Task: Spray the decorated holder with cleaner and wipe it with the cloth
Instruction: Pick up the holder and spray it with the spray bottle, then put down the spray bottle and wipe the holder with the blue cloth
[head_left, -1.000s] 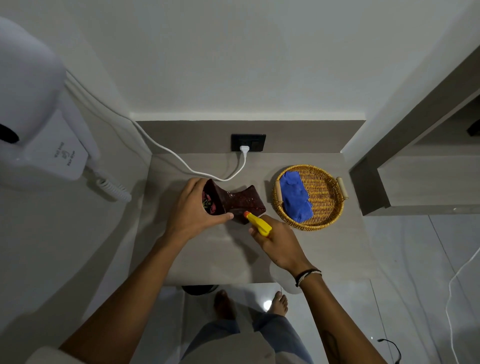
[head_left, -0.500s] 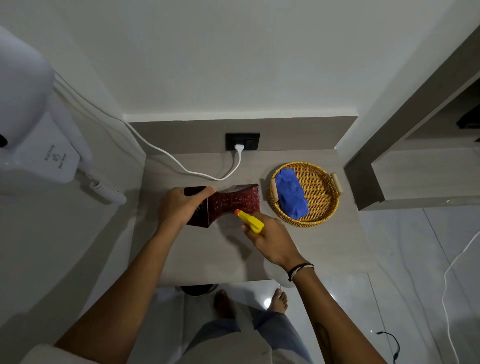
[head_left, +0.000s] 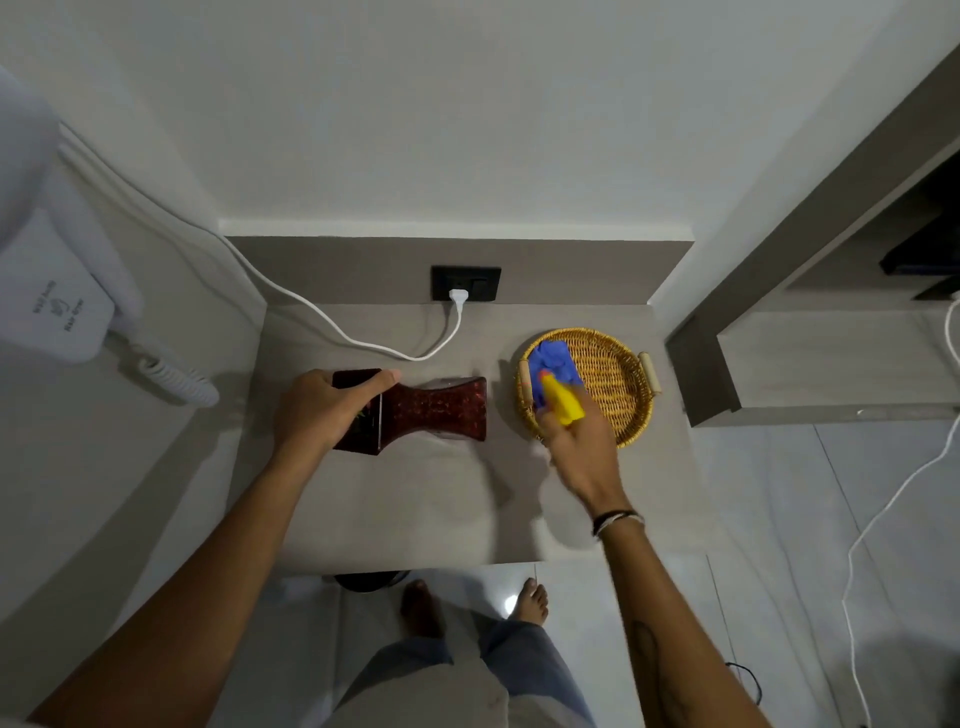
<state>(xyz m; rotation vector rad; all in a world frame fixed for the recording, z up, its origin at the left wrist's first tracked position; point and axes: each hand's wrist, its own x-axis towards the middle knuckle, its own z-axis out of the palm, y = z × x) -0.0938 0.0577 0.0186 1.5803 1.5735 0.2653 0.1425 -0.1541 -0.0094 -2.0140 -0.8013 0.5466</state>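
- Two hands are over the tabletop (head_left: 415, 509), one on each side of it.
- The left hand (head_left: 324, 410) is clamped on the dark red holder (head_left: 436, 410), fingers wrapped over its left end, thumb along the far side.
- The holder lies on its side, waist pinched in the middle, a little left of the tabletop's centre, long axis running left to right, its right end pointing toward the basket (head_left: 618, 384).
- The right hand (head_left: 582, 447) grips the yellow spray bottle (head_left: 563, 405), nozzle end pointing away from the person; it's blurred, so the finger placement is hard to read.
- That hand and bottle sit over the near left rim of the basket, well clear of the holder.
- The woven basket rests by the right edge of the tabletop, a small handle on each side.
- The blue cloth (head_left: 553, 358) lies crumpled in the basket's left half, partly hidden behind the bottle.
- A white cable (head_left: 332, 322) curls across the far left of the tabletop and plugs into the black socket (head_left: 466, 283) at the back edge.
- A white hair dryer unit (head_left: 57, 312) hangs on the left wall.
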